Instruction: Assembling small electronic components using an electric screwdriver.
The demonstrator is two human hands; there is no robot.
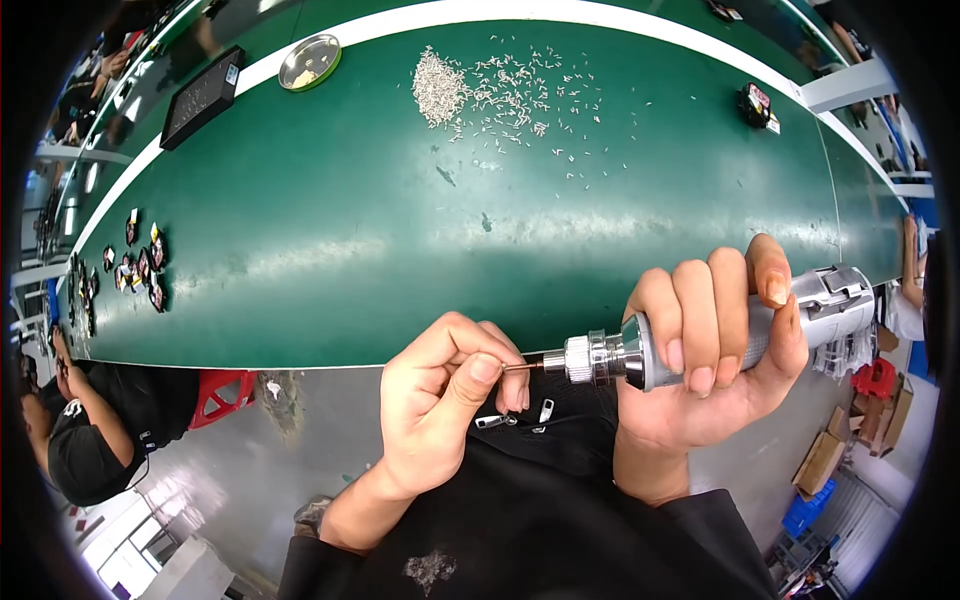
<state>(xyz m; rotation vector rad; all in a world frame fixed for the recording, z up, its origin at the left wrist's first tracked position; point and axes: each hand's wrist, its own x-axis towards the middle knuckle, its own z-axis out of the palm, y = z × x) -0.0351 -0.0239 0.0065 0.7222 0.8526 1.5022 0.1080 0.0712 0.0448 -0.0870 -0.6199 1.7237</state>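
I see the right hand closed around a silver electric screwdriver by the near edge of the green bench; left hand pinches its thin bit; tiny silvery pieces heaped and scattered farther back

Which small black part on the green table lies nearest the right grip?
The lone black part at right on the table; the other black parts cluster left. The right grip holds a silver tool.
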